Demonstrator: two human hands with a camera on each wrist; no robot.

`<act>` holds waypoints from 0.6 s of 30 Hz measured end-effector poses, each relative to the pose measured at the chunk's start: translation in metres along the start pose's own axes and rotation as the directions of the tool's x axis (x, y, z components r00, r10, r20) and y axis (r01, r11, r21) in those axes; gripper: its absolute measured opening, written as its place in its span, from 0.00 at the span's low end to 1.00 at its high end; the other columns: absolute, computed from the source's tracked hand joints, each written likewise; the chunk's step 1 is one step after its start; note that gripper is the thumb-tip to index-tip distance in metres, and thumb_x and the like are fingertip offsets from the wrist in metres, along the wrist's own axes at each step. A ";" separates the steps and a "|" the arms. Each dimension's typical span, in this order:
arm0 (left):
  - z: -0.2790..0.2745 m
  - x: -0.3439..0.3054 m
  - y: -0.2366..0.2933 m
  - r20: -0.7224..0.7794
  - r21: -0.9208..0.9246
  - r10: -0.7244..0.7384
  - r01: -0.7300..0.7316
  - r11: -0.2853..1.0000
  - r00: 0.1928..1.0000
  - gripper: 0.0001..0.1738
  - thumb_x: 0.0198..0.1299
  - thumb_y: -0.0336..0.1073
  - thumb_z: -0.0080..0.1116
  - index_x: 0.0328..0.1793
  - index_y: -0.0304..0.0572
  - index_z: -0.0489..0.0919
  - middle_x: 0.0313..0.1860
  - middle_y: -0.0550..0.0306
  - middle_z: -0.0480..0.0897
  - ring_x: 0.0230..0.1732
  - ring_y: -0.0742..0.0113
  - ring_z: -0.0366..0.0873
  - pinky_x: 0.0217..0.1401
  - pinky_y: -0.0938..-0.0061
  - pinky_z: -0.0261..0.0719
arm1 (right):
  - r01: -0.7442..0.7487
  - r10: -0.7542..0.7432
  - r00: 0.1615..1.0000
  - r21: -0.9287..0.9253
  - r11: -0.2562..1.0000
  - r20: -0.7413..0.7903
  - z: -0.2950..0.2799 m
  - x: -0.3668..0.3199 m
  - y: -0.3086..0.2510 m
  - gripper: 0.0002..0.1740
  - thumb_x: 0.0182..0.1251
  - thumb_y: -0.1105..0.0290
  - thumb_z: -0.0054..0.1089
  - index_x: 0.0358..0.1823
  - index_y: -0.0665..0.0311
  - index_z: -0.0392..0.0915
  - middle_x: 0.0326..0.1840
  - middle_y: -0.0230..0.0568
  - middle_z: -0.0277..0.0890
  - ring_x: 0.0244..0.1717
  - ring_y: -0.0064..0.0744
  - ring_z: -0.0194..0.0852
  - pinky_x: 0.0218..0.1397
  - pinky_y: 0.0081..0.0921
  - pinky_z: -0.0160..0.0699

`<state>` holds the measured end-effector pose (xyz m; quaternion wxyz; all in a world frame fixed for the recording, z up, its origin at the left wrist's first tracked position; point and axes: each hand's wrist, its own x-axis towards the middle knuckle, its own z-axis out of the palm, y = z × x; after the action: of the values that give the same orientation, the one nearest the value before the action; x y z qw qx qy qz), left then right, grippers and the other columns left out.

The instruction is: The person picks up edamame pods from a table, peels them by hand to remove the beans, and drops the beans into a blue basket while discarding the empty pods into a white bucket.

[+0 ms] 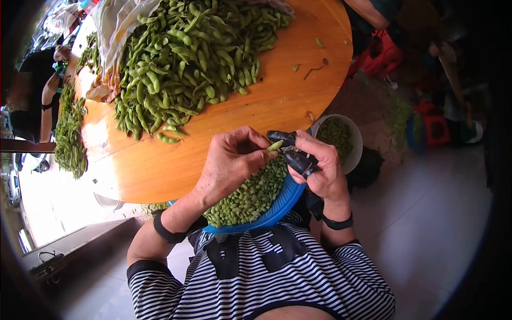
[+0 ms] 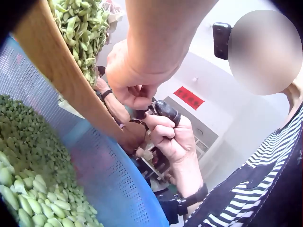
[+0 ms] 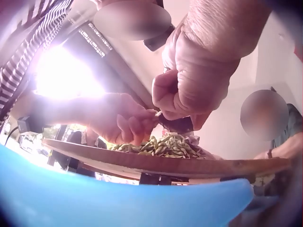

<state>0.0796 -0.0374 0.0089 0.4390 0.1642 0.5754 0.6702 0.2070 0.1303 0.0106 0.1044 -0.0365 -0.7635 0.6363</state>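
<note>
Over the front edge of the round wooden table, my left hand pinches a green soybean pod between thumb and forefinger. My right hand meets it from the other side, its thumb and forefinger wearing black covers and closing on the pod's end. In the right wrist view, the fingertips of both hands come together above the tabletop, and the pod is mostly hidden. Below the hands, a blue plastic basket on my lap holds many shelled green beans.
A large heap of soybean pods covers the table's far side, beside a pale cloth bag. Another pile of pods lies at the left edge. A white bucket with green pieces stands right of the table. Other people sit around it.
</note>
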 end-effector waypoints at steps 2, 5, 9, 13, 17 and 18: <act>0.001 -0.001 -0.001 -0.007 0.006 0.016 -0.015 1.000 1.000 0.03 0.59 0.23 0.64 0.37 0.35 0.80 0.28 0.62 0.82 0.27 0.80 0.77 0.28 0.84 0.75 | 0.033 -0.047 0.996 -0.166 0.986 -0.077 0.003 -0.001 0.001 0.12 0.56 0.82 0.53 0.42 0.78 0.77 0.27 0.38 0.73 0.24 0.16 0.69 0.30 0.17 0.70; 0.001 -0.003 -0.003 0.042 -0.006 -0.022 0.022 1.000 0.999 0.04 0.59 0.22 0.64 0.35 0.36 0.79 0.28 0.58 0.83 0.25 0.77 0.78 0.25 0.83 0.74 | 0.200 -0.217 0.975 -0.225 0.954 -0.055 0.001 0.001 0.008 0.15 0.63 0.80 0.50 0.50 0.76 0.77 0.23 0.36 0.72 0.20 0.17 0.65 0.26 0.17 0.68; 0.007 -0.011 -0.012 0.263 -0.510 -0.149 0.268 0.818 0.953 0.05 0.59 0.23 0.65 0.37 0.37 0.79 0.28 0.53 0.84 0.24 0.70 0.80 0.21 0.81 0.72 | -0.035 0.051 0.999 0.675 0.737 -0.003 0.010 -0.011 0.018 0.19 0.70 0.81 0.42 0.59 0.75 0.73 0.16 0.31 0.66 0.16 0.16 0.57 0.19 0.18 0.60; 0.016 -0.013 -0.023 0.254 -0.584 -0.068 0.209 0.784 0.965 0.05 0.61 0.26 0.65 0.38 0.38 0.78 0.28 0.55 0.83 0.25 0.73 0.79 0.22 0.82 0.71 | -0.066 0.091 0.996 0.693 0.718 0.000 0.010 -0.013 0.008 0.16 0.70 0.81 0.42 0.53 0.73 0.76 0.19 0.29 0.65 0.16 0.14 0.56 0.19 0.16 0.59; 0.021 -0.016 -0.020 0.025 -0.178 0.029 -0.024 0.984 0.999 0.08 0.62 0.31 0.66 0.37 0.37 0.77 0.24 0.64 0.80 0.25 0.81 0.74 0.25 0.84 0.68 | -0.079 0.087 0.995 0.133 0.988 -0.057 0.010 -0.010 -0.007 0.10 0.59 0.81 0.51 0.42 0.72 0.76 0.28 0.37 0.67 0.23 0.26 0.65 0.27 0.21 0.66; 0.020 -0.017 -0.021 0.025 -0.171 0.039 -0.034 0.985 0.999 0.08 0.62 0.31 0.66 0.37 0.37 0.77 0.24 0.64 0.80 0.25 0.81 0.74 0.25 0.84 0.68 | -0.024 0.011 0.996 -0.153 0.988 -0.086 0.012 -0.010 -0.009 0.09 0.55 0.81 0.54 0.39 0.73 0.74 0.30 0.40 0.67 0.27 0.32 0.68 0.30 0.23 0.68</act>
<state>0.1122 -0.0389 0.0007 0.4474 0.1460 0.5066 0.7224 0.2154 0.1147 0.0165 0.1281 -0.0782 -0.8049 0.5740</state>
